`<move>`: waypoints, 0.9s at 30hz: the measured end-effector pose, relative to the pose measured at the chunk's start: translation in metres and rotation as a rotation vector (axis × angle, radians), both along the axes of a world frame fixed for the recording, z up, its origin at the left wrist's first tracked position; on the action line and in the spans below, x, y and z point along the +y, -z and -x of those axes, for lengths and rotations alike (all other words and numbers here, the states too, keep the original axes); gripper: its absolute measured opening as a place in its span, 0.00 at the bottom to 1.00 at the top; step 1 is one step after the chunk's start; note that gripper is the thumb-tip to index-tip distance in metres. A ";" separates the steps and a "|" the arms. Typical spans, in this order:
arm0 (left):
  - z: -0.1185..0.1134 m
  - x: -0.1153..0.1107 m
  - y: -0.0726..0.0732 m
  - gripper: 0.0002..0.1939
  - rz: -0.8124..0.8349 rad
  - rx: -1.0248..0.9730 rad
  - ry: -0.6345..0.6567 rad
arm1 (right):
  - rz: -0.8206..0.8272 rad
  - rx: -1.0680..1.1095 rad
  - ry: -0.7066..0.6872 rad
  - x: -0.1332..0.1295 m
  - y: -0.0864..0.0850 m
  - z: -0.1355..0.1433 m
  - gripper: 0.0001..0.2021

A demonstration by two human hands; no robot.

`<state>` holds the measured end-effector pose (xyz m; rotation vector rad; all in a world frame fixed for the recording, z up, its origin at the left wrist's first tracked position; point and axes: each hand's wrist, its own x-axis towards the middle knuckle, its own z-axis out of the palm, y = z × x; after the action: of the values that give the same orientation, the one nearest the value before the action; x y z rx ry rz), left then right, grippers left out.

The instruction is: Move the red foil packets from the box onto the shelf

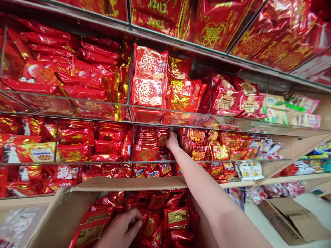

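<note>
My right hand (172, 140) reaches into a shelf compartment, its fingers bent against a small stack of red snack packets (162, 136). Just left of it stands a taller, neat stack of matching red packets (145, 148). Below, my left hand (124, 224) is inside an open cardboard box (144, 183), above loose red snack packets (177, 219) with gold panels. Its fingers are curled, thumb and forefinger drawn toward each other among the packets. What lies between them is hidden.
Clear dividers and front strips (165, 113) split the shelves into compartments of red and gold packets. A yellow cookie packet (41, 151) shows at left. Another cardboard box (294, 220) sits on the floor at right. Clear plastic bags (19, 224) lie at lower left.
</note>
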<state>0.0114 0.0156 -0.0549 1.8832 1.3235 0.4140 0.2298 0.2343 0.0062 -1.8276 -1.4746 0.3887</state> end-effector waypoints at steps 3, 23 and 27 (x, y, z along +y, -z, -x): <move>-0.001 -0.001 0.001 0.09 0.003 0.014 0.005 | 0.004 0.016 -0.002 0.000 0.000 0.001 0.19; -0.005 -0.009 0.000 0.10 -0.049 0.348 -0.007 | 0.235 -0.112 0.093 -0.015 -0.014 0.005 0.40; -0.007 -0.009 -0.001 0.08 -0.054 0.366 -0.012 | 0.274 -0.177 0.070 -0.014 -0.015 0.008 0.38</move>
<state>0.0183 0.0070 -0.0541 2.0648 1.5729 0.1124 0.2222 0.2203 0.0209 -2.1725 -1.5299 0.4198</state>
